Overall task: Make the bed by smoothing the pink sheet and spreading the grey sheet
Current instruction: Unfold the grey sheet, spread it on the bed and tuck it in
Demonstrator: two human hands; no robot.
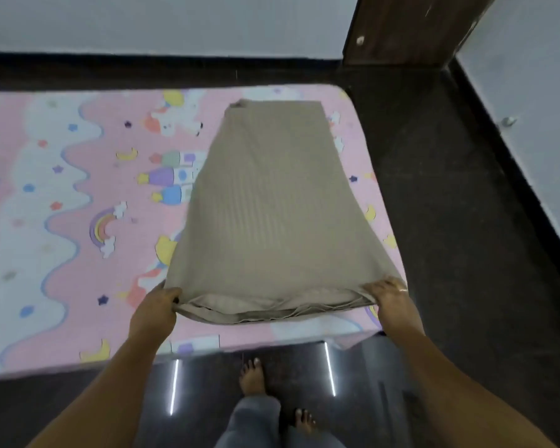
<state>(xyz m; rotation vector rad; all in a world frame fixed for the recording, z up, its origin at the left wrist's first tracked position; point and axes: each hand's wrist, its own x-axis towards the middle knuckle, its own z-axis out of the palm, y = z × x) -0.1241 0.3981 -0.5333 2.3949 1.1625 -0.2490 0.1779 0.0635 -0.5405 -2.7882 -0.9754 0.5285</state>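
The pink sheet (78, 195), printed with rainbows, rockets and stars, covers the mattress and lies flat. A folded grey-beige sheet (272, 202) stretches as a long strip from the bed's far edge toward me, over the right part of the mattress. My left hand (157, 307) grips its near left corner. My right hand (390, 295) grips its near right corner. The near edge is lifted slightly off the bed, and several folded layers show along it.
Dark polished floor (450, 221) runs along the bed's right side and under my bare feet (253, 376). A dark wooden door frame (401, 30) stands at the back right, with white walls behind and to the right.
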